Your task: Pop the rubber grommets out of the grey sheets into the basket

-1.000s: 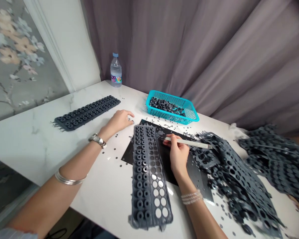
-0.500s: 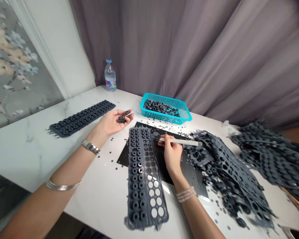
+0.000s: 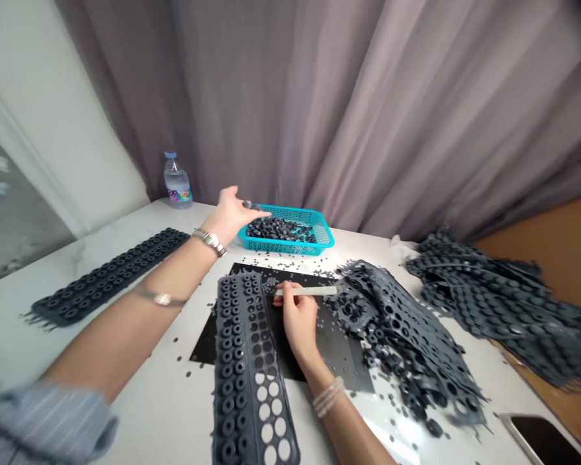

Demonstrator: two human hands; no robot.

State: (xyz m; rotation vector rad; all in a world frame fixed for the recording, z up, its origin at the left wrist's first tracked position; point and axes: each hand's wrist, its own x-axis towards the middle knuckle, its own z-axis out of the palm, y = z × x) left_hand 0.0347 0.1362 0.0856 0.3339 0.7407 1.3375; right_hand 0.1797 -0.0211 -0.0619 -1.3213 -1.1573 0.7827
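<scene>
My left hand [image 3: 233,212] is over the left end of a turquoise basket [image 3: 290,247], with small dark rubber rings [image 3: 252,206] between its fingers. More black rings lie in the basket. In my right hand [image 3: 297,316] is a slim whitish stick-like tool [image 3: 314,291], held level above a black mat [image 3: 203,342]. Just left of that hand lies a dark rubber moulded sheet [image 3: 230,368]. Rings fill its left columns, while most of its right columns are bare round holes, white tabletop showing through the nearer ones.
Another ring-filled sheet [image 3: 116,274] lies at the left. Punched-out sheets [image 3: 407,323] and loose rings [image 3: 401,378] are heaped on the right, with more stacked sheets [image 3: 494,310] beyond. A water bottle [image 3: 178,184] stands by the curtain; a phone [image 3: 542,442] lies near right.
My left hand has moved forward from beside the sheet to over the basket, carrying the rings. My right hand keeps its grip on the tool above the mat. The view has shifted right.
</scene>
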